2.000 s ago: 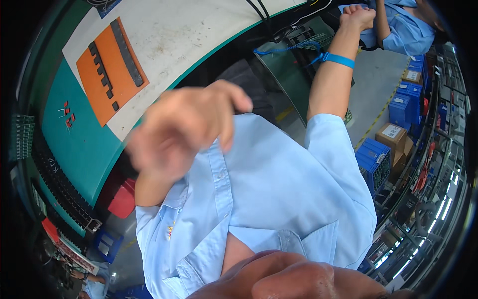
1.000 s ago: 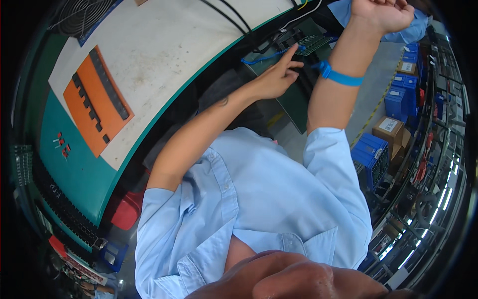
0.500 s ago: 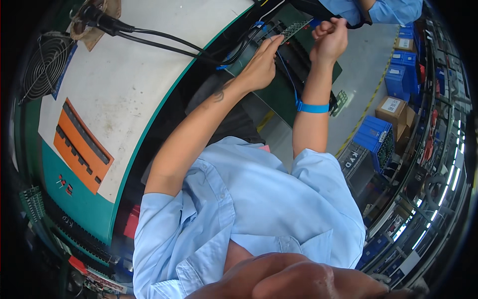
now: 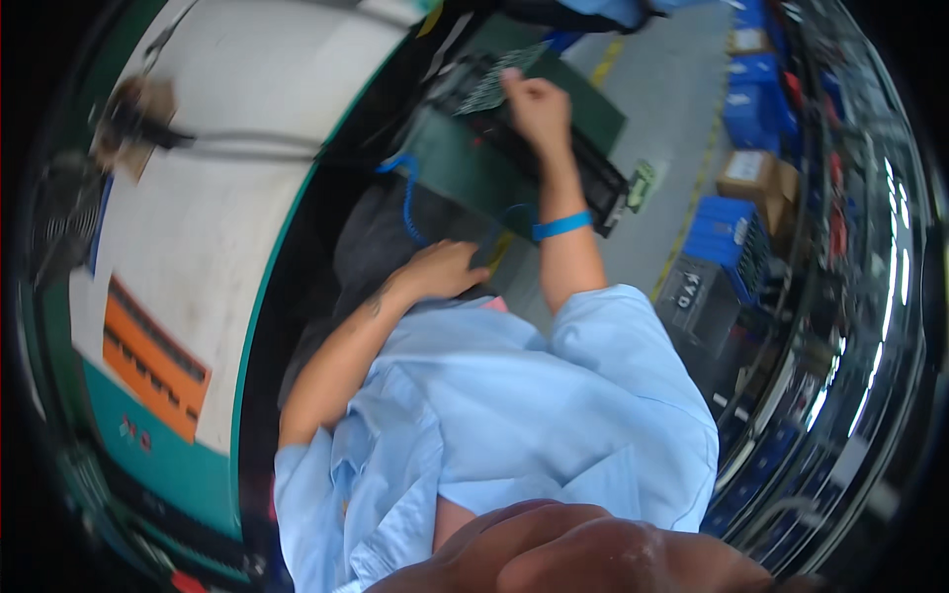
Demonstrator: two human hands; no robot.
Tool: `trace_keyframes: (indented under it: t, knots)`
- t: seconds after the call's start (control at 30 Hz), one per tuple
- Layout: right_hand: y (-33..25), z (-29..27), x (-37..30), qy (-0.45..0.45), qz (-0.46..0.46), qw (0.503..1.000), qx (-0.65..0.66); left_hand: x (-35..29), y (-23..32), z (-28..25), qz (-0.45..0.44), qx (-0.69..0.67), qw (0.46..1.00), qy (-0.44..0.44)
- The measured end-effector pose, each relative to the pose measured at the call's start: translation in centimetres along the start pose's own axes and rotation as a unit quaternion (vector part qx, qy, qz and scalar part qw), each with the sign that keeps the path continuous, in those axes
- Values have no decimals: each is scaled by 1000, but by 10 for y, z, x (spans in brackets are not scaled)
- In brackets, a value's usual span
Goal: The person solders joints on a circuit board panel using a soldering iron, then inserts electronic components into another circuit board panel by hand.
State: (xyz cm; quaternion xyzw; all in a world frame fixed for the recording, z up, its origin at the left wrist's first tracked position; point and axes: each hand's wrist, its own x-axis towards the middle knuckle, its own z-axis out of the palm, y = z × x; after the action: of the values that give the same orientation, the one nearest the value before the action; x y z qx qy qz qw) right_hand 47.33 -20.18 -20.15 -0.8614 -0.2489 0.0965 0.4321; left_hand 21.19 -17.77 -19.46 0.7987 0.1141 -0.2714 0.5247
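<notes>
My right hand (image 4: 540, 111), at the upper middle, pinches the near edge of a green circuit board panel (image 4: 497, 81). The board is tilted above a dark green surface (image 4: 460, 163). On my right wrist sits a blue wrist strap (image 4: 561, 226). My left hand (image 4: 443, 269) rests low by my waist, over my dark trousers; its fingers are loosely stretched and I see nothing in them. A blue coiled cord (image 4: 410, 203) hangs beyond the left hand. Motion blurs the picture a little.
At left stands a white-topped bench (image 4: 237, 208) with a teal edge, carrying an orange strip fixture (image 4: 153, 356) and black cables (image 4: 247, 143). A long black rack (image 4: 598, 183) lies under my right forearm. Blue bins (image 4: 727, 242) and a cardboard box (image 4: 746, 173) line the right side.
My left hand has let go of the circuit board and drawn back to my waist. My right hand has moved left and now grips the board. The view has shifted.
</notes>
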Motion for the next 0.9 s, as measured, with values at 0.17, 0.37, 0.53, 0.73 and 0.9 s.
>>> trace_keyframes:
  t: [0.17,0.37,0.53,0.73,0.9]
  knots:
    - [-5,11,1,17,17,999,-20,-4,12,7,67,62,996,8]
    - [-11,14,9,9,28,997,-76,3,18,22,108,-22,993,50]
    - [-6,23,22,43,-26,997,-65,11,2,20,100,-110,951,269]
    - [-49,-13,4,9,-53,994,-97,-1,0,-13,90,-280,898,326]
    - [-96,-46,-57,-58,-96,974,-198,2,1,-28,99,-454,831,306]
